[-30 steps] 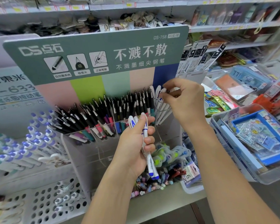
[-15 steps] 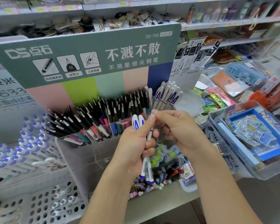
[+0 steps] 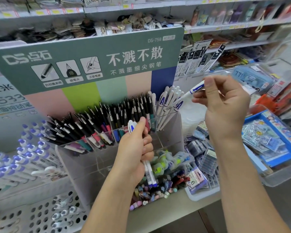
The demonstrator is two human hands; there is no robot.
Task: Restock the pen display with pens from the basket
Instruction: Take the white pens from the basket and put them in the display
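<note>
Above the display [image 3: 166, 125], my right hand [image 3: 225, 106] pinches a white pen [image 3: 191, 92] with blue marks. It slants, one end down-left toward the white pens [image 3: 166, 101] in the end slot. My left hand [image 3: 134, 150] grips two more pens [image 3: 149, 172], nearly upright.

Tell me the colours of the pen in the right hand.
White with blue markings, seen in the head view: the pen pinched by the right hand.
</note>
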